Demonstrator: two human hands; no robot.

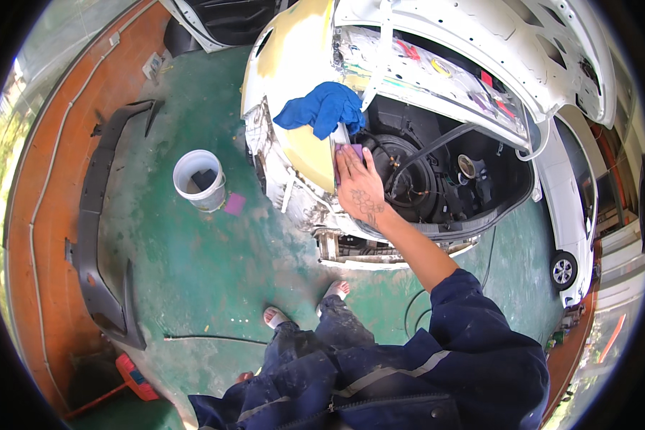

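**Sanding pad pressed on filled rear panel**

Head view: right hand [360,188] laid flat, fingers together, pressing a purple sanding pad [354,151] against the yellow-filled panel [309,147] of a white car [437,43] beside the open boot. Blue cloth [324,106] draped just above the pad. Left hand barely seen at lower edge; finger state cannot be told. White bucket [200,180] standing on green floor [193,258], black bumper [97,215] lying well apart.

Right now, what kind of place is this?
Probably a car body repair shop: a white car with patches of yellow filler, a removed bumper on the green floor, and a bucket.
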